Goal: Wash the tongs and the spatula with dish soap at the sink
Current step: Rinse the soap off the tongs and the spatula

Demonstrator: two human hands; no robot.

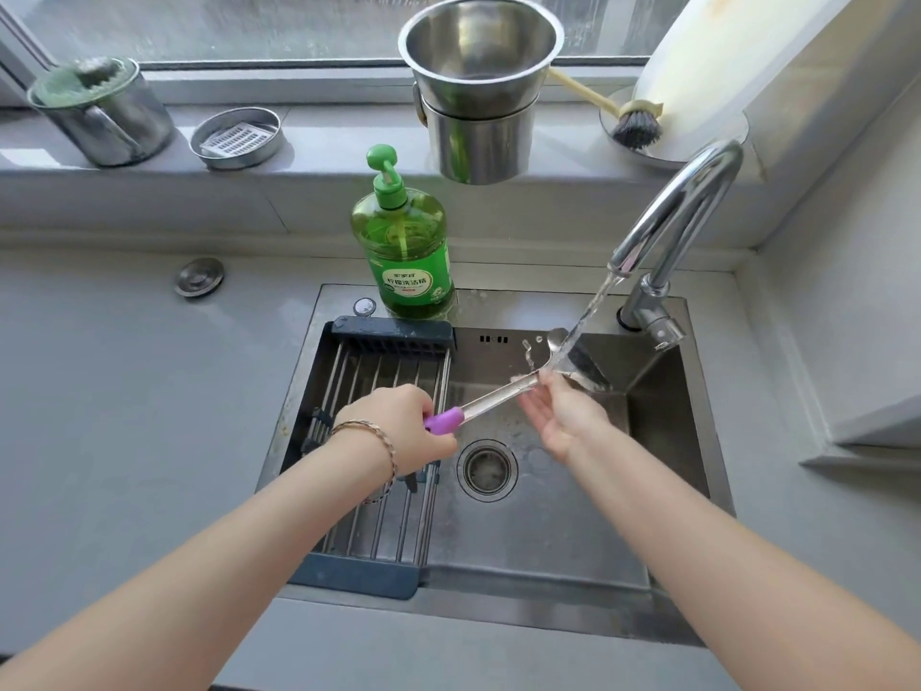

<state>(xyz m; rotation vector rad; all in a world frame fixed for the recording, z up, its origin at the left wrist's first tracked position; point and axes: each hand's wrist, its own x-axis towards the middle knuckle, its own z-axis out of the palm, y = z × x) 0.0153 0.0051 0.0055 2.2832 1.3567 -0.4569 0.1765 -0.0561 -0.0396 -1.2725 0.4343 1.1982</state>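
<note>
My left hand (398, 426) is curled round the purple handle (445, 421) of what I take to be the tongs (498, 396). It holds them slantwise over the sink (548, 541) with their metal head up under the stream (593, 301) from the faucet (673, 216). My right hand (563, 416) has its palm turned up and its fingertips pinching the wet metal arm just below the head. The worst risk, I think, is the slippery metal. With water and any soap on it, that light pinch could slide, and the head would swing down and knock against the sink wall or drop toward the drain (487, 468). The stream hits the curved head at an angle and already throws droplets. If I tilt it further, water could spray onto the bench (124, 391) or over the dish soap bottle (406, 251) standing at the sink's back edge. If the two arms spring or snap together, my fingertips between them could get nipped. The drying rack (379, 531) lies just beneath my left wrist, so a jerk there might catch my bracelet on its bars. I cannot pick out the spatula with any certainty, so it could be forgotten.
</note>
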